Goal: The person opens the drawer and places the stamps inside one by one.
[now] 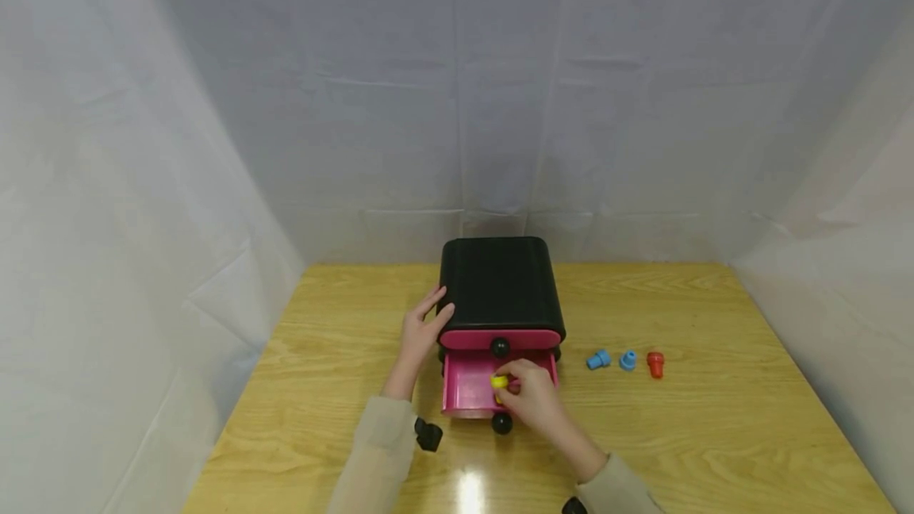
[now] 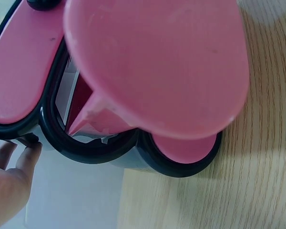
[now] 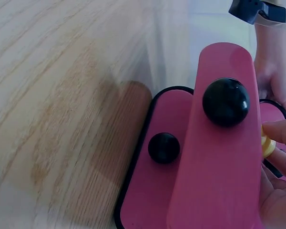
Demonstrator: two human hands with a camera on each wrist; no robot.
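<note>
While the lower drawer stands pulled out:
Yellow piece (image 1: 499, 381): over the open pink drawer (image 1: 464, 387), pinched in the fingertips.
Right hand (image 1: 531, 399): fingers curled round the yellow piece, just above the drawer's black knob (image 1: 501, 423).
Left hand (image 1: 421, 330): fingers straight, resting against the left side of the black cabinet (image 1: 500, 280), holding nothing.
Upper drawer (image 1: 500, 339): closed.
Table (image 1: 714, 419): two blue pieces (image 1: 598, 359) and a red piece (image 1: 655, 364) lie in a row to the cabinet's right, well apart from the hands.
</note>
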